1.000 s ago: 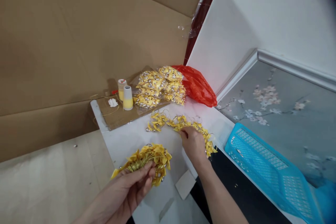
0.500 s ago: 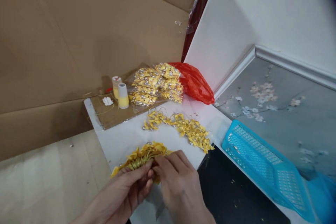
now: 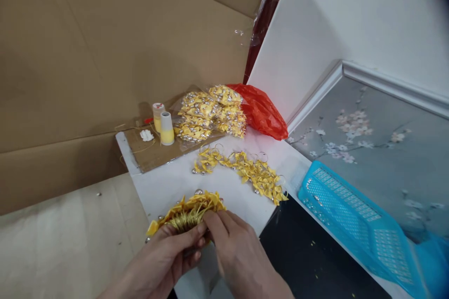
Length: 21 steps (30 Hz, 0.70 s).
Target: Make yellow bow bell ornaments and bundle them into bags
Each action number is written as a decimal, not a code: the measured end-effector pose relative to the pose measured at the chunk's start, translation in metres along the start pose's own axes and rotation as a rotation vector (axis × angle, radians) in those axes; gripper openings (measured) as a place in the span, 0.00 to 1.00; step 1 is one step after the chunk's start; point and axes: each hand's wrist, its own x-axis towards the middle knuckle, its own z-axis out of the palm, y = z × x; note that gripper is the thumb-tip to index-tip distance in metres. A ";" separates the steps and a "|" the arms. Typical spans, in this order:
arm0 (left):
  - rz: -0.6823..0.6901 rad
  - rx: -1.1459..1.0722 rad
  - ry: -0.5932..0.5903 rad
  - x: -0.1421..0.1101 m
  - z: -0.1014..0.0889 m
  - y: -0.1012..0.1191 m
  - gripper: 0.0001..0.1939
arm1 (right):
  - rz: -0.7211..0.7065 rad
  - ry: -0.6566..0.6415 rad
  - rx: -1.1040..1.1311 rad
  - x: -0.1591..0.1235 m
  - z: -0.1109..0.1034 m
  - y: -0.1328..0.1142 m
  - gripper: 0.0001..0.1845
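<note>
A bunch of yellow bow-like pieces with gold cords [image 3: 191, 217] sits in my left hand [image 3: 168, 252], whose fingers are closed round its lower side. Silver bells show at the bunch's edge. My right hand [image 3: 235, 247] meets the left at the bunch's right end, with thumb and fingers pinched on the gold cords; the exact hold is hidden behind the knuckles. Beyond the hands, a loose row of similar yellow pieces with silver bells [image 3: 256, 173] lies on the white surface [image 3: 164, 187], some with thin loops sticking up.
Clear bags of yellow pieces [image 3: 198, 112] stand at the back beside a red plastic bag [image 3: 261, 112]. Two thread cones [image 3: 167, 131] and a small white item [image 3: 146, 135] rest on cardboard [image 3: 140, 152]. At right are a blue basket [image 3: 354, 224] and a black panel [image 3: 308, 252].
Both hands remain at the bunch. My right hand's fingers have shifted slightly down and left, and more of the gold cords shows. The view has moved a little.
</note>
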 end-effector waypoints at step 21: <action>-0.074 0.011 -0.034 0.008 -0.031 0.031 0.06 | -0.009 0.014 0.683 0.034 -0.001 0.015 0.13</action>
